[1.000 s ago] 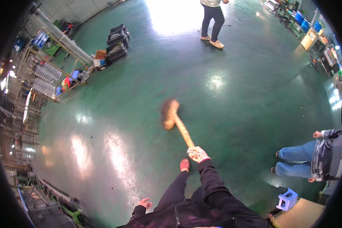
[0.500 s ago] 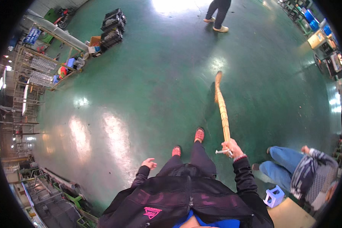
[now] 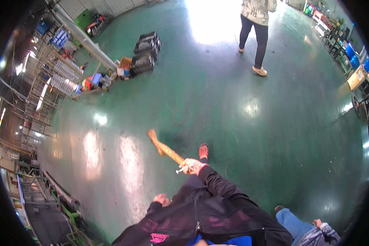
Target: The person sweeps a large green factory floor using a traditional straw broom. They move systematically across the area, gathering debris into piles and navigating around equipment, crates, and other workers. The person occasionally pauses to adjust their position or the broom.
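Green, glossy concrete floor [image 3: 217,106] filled the whole view, with bright patches of light reflected on it. Metal racks [image 3: 53,78] lined its left edge, and a stack of black plastic crates [image 3: 146,52] stood near a grey pillar [image 3: 86,41]. Another person in dark trousers [image 3: 255,33] stood well apart at the top, and someone in blue jeans [image 3: 299,225] sat low at the lower right. A wooden broom handle [image 3: 165,148] slanted up and to the left over the floor, just beside a red shoe [image 3: 203,151]. The right hand [image 3: 192,166] was closed in a fist around the near end of that handle. The left hand [image 3: 161,199] hung by the dark jacket with loosely curled fingers, holding nothing.
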The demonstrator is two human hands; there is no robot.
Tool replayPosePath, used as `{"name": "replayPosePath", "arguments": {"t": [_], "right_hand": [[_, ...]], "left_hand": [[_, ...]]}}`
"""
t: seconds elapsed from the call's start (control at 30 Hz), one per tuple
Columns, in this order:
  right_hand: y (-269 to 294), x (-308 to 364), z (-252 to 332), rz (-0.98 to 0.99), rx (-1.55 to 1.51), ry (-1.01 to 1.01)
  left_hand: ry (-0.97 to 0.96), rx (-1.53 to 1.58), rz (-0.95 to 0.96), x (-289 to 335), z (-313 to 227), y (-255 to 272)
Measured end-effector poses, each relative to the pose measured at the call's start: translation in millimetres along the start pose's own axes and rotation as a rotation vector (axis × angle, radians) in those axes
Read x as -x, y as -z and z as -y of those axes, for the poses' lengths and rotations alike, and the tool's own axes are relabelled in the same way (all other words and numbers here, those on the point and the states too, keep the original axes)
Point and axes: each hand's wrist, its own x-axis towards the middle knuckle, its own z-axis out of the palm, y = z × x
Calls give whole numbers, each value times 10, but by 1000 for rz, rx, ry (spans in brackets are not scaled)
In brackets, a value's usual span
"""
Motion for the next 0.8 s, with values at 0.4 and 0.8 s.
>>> {"name": "replayPosePath", "arguments": {"t": [0.4,0.8], "right_hand": [[860,582,2144,-308,-382,349],[-153,979,3062,-670,298,401]], "left_hand": [[275,-545,168,-2415,-940,948],[475,939,858,-3254,-5212,434]]}}
